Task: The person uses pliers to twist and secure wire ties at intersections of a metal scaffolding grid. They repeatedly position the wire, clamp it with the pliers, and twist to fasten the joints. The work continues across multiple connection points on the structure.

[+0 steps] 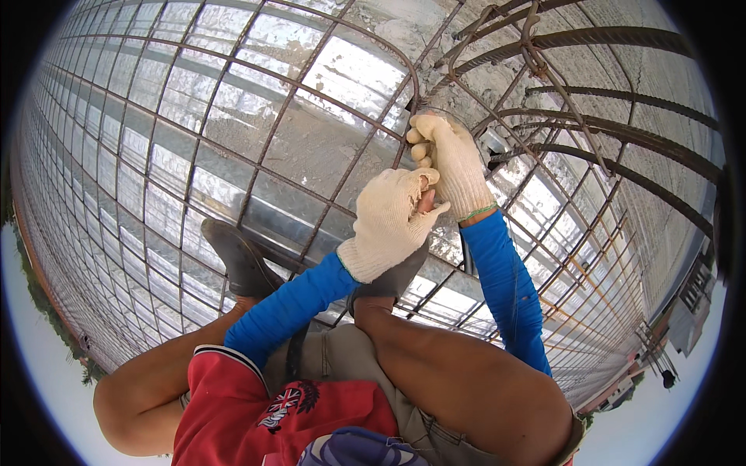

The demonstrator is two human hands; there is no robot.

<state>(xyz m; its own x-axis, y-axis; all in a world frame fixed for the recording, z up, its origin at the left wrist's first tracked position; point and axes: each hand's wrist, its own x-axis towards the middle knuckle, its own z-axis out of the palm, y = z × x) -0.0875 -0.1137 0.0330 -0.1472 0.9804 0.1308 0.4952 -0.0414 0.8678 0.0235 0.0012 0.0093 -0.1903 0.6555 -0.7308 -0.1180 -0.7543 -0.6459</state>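
Both my hands wear cream knitted gloves with blue sleeves behind them, close together over a grid of rusty steel bars (268,140). My left hand (391,223) is closed, its thumb and fingers bent together; the glove is torn at the fingertips and bare skin shows. Whatever it pinches, if anything, is too small to make out. Just beyond it, my right hand (451,161) has its fingers curled beside a bent mesh bar (414,87). What lies inside those fingers is hidden. A small shiny metal piece (493,142) shows beside the right hand, partly covered.
Thick ribbed rebars (629,136) curve across the upper right, crossed by thinner bars. Below the mesh lies shiny corrugated metal decking (353,70) with grey dirt on it. My dark shoes (239,252) rest on the mesh. Rough concrete (660,85) stands at the right.
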